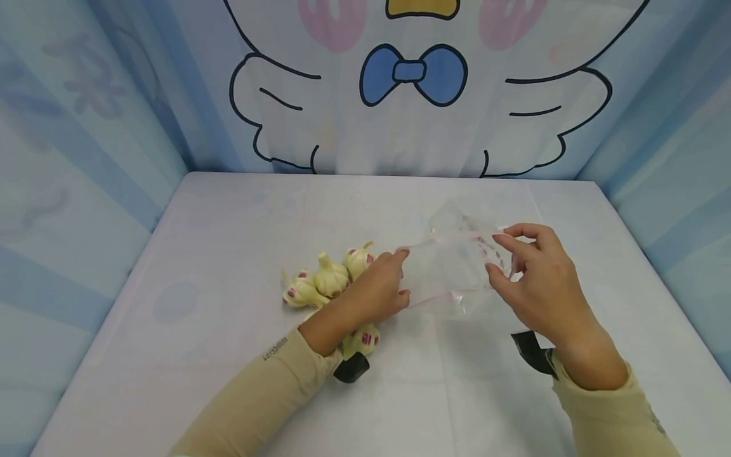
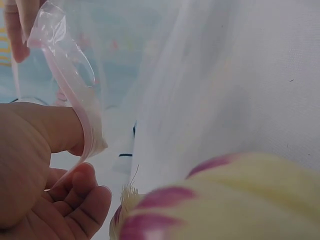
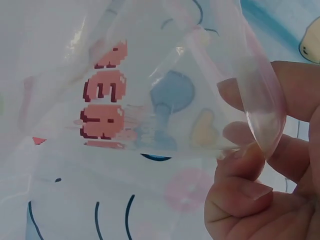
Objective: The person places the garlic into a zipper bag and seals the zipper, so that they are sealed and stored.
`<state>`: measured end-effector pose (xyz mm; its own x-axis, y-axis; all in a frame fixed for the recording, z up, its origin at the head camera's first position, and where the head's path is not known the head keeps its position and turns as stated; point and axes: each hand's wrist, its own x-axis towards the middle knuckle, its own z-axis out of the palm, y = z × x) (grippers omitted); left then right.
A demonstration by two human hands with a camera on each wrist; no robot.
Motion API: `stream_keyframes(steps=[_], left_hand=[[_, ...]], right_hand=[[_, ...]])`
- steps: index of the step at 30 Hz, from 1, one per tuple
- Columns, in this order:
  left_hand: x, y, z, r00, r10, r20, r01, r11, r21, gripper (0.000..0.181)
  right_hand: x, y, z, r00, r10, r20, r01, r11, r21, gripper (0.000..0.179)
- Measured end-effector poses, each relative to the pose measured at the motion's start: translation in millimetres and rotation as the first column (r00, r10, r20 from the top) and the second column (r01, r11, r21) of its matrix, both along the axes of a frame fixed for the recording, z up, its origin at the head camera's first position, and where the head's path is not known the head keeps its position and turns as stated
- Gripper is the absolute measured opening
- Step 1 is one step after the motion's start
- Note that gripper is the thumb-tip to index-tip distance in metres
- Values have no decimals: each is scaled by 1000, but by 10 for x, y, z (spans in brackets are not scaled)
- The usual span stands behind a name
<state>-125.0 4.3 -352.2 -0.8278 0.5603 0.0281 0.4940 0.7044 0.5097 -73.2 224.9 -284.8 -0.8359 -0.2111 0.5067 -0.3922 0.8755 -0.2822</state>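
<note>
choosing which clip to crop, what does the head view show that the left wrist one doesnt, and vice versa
Only the head view: the blue bow on the curtain, both sleeves, and several heads of garlic seen whole.

Only the left wrist view: a frayed tip on the garlic, close up, and the inner side of the left hand.

Both: garlic, the clear bag, the white table, the left hand and at least part of the right hand.

We note a colourless, transparent bag (image 1: 442, 270) with a pink edge strip (image 2: 67, 87) and salmon-red lettering (image 3: 107, 77). Left of the bag: cream-yellow garlic bulbs (image 1: 332, 277), some purple-patched. Under it: white worktop (image 1: 228, 228). Beyond it: blue-and-white cloth (image 1: 411, 139), black-outlined blue bow (image 1: 410, 71).
</note>
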Motion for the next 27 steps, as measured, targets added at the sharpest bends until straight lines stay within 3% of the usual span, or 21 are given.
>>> stream_keyframes(steps=[8,13,17,22,27], left_hand=[[3,1,-7,1000,13,-20,-12,1000,25,66],[9,15,-5,998,14,-56,-13,1000,26,66],[22,22,18,997,5,-76,-2,999,40,65],[36,22,29,998,3,-65,0,999,36,65],[40,14,17,999,14,-52,-13,1000,26,66]], right_hand=[[14,27,39,998,1,62,-4,999,38,49],[0,25,15,998,19,53,-19,1000,10,56],[-32,48,-46,994,75,81,-65,991,-114,65],[-67,58,-113,981,131,145,-80,946,-313,70],[-73,54,-129,984,120,134,-70,942,-327,66]])
